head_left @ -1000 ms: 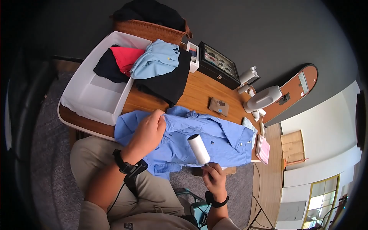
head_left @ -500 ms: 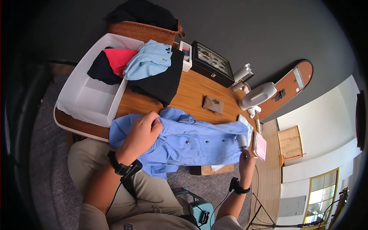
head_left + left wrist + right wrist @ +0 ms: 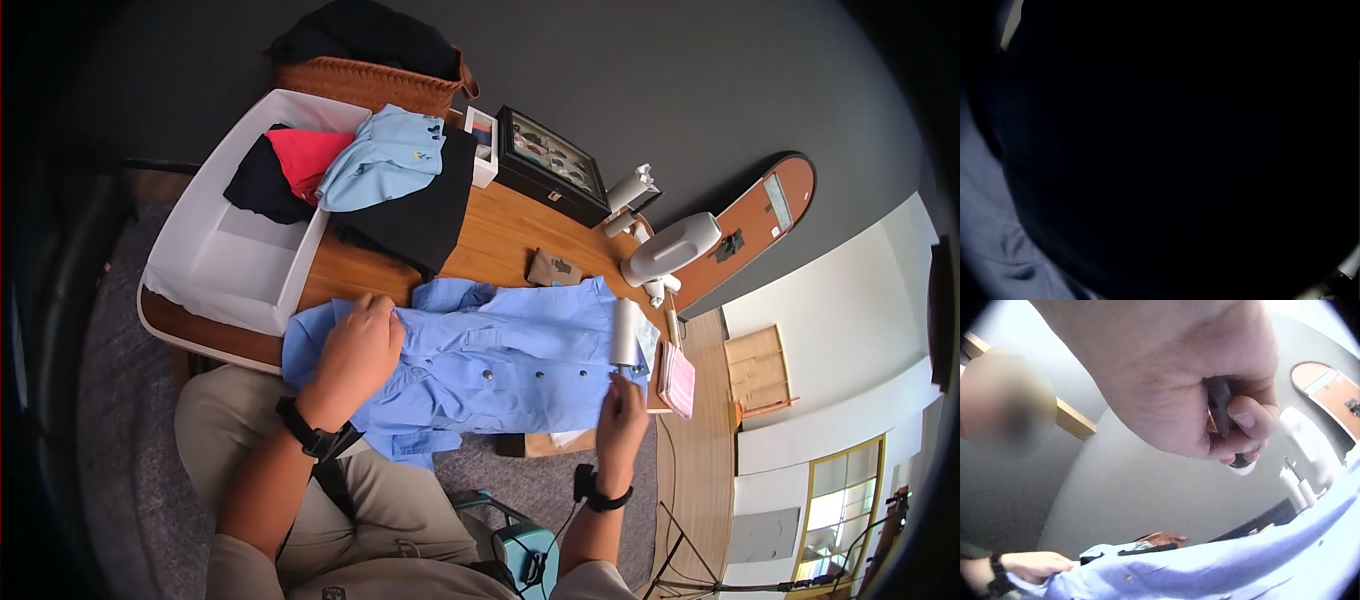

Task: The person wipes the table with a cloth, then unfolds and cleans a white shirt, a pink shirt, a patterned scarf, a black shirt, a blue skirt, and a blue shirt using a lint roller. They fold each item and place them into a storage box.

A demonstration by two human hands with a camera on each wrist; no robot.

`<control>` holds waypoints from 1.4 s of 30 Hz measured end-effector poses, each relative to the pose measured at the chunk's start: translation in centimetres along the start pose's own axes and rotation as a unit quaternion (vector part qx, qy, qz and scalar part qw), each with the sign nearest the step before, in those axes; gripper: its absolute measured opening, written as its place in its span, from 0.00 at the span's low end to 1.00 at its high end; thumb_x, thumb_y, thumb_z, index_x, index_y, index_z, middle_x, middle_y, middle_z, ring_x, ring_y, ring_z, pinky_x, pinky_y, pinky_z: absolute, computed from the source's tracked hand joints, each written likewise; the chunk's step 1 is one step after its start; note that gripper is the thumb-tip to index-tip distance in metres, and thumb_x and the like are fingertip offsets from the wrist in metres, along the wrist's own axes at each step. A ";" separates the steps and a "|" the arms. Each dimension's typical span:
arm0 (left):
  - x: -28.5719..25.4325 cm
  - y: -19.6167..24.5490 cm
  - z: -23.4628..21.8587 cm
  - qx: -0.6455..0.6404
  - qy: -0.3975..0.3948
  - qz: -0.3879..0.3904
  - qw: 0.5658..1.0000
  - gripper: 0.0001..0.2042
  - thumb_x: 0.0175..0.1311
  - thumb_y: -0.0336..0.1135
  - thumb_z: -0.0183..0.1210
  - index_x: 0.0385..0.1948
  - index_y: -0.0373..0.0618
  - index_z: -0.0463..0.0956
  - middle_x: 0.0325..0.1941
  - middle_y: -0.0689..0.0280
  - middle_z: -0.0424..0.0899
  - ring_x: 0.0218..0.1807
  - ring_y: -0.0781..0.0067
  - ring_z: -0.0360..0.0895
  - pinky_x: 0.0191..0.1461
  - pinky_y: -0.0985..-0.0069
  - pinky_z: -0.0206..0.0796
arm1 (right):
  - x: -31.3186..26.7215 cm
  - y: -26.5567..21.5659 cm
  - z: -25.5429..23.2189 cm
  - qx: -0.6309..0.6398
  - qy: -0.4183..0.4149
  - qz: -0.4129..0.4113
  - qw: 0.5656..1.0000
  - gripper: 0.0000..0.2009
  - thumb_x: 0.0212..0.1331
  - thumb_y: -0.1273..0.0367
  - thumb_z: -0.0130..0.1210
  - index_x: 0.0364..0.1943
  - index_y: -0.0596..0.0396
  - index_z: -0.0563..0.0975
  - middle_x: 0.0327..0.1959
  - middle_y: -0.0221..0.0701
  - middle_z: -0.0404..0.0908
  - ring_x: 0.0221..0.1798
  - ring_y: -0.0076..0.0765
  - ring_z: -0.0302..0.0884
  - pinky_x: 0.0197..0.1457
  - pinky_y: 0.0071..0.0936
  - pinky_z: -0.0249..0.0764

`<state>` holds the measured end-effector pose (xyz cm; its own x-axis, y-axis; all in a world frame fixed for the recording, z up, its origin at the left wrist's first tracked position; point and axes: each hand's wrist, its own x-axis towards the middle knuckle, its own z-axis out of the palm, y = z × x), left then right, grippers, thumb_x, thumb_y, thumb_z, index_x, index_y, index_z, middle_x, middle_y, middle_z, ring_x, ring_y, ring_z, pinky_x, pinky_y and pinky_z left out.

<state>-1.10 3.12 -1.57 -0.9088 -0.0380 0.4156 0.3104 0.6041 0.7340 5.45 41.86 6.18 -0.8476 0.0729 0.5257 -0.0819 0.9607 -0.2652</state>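
Note:
A light blue button-up shirt (image 3: 470, 365) lies spread along the table's near edge, part of it hanging over. My left hand (image 3: 352, 350) pinches the shirt's cloth near its left end; in the right wrist view those left fingers (image 3: 1038, 564) hold its edge. Over the shirt's right end, near the snap buttons, is a white lint roller (image 3: 623, 333). My right hand (image 3: 622, 425) grips the roller by its handle (image 3: 1219, 403). Mostly black, the left wrist view has a strip of blue shirt cloth (image 3: 1004, 231) at its lower left.
Behind the left hand stands a white bin (image 3: 215, 260) with dark and red clothes. Light blue (image 3: 385, 165) and black garments (image 3: 420, 225) lie beside it. Farther right are a glass-topped case (image 3: 550, 165), a brown pouch (image 3: 555, 268), a white bottle-shaped item (image 3: 672, 248) and pink cloths (image 3: 677, 382).
My right hand has carried the lint roller from mid-shirt to the right end, then slightly back left. The shirt's far edge now reaches the pouch. My left hand has shifted slightly left.

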 end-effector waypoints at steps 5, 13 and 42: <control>-0.5 -0.6 0.2 0.043 -0.083 -0.033 0.995 0.08 0.76 0.28 0.53 0.45 0.31 0.75 0.45 0.39 0.86 0.48 0.31 0.83 0.50 0.44 0.76 | -4.3 -8.0 3.9 0.124 -0.061 -0.112 0.984 0.17 0.69 0.81 0.60 0.61 0.61 0.79 0.44 0.46 0.85 0.41 0.50 0.87 0.44 0.38 0.82; -0.8 -1.5 0.4 0.092 -0.128 -0.031 0.987 0.09 0.72 0.28 0.56 0.47 0.32 0.74 0.43 0.40 0.86 0.46 0.33 0.85 0.49 0.45 0.78 | -6.3 -10.1 7.8 0.129 -0.177 -0.100 0.971 0.18 0.68 0.80 0.61 0.62 0.60 0.79 0.44 0.48 0.85 0.39 0.60 0.87 0.39 0.46 0.83; -0.8 -1.9 1.1 0.119 -0.147 -0.030 0.982 0.12 0.69 0.28 0.59 0.50 0.31 0.75 0.46 0.41 0.87 0.47 0.36 0.86 0.50 0.48 0.80 | 0.5 0.7 5.5 0.029 -0.031 -0.082 0.996 0.13 0.71 0.78 0.61 0.56 0.60 0.83 0.43 0.50 0.88 0.42 0.56 0.90 0.44 0.42 0.84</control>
<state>-1.27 2.83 -3.87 -0.9757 0.1300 0.1766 0.2109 0.7775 0.5925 2.11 41.11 1.78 -0.8506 -0.1019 0.5158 -0.2503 0.9412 -0.2267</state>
